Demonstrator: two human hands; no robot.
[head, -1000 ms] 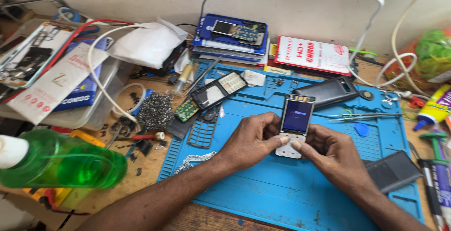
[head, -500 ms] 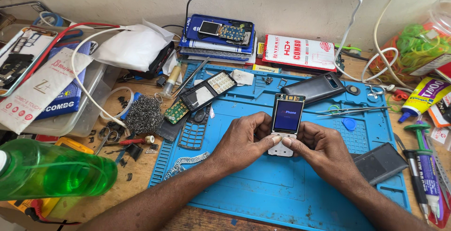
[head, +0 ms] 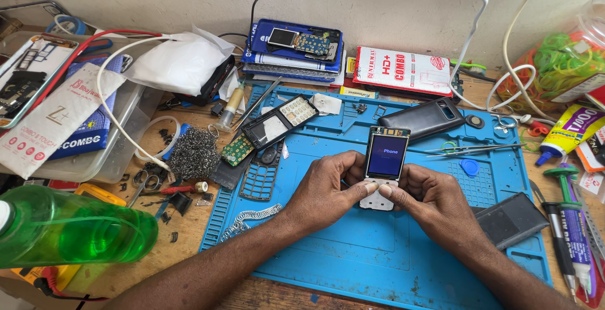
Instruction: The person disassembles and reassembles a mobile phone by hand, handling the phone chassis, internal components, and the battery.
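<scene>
Bare phone board w/ lit blue screen (head: 386, 155) sits upright over the blue mat (head: 353, 253), pinched between both hands. Left hand (head: 324, 190) fingers curled round its left edge, thumb on the white keypad part; right hand (head: 435, 200) same on the right edge. Vs. a sec ago: screen now shows a word, so it looks to be booting. Black back cover (head: 425, 118) just behind, keypad frame (head: 277, 121) to the left.

Wooden bench (head: 189, 225) – blue mat (head: 391, 259), green bottle (head: 75, 234)
</scene>
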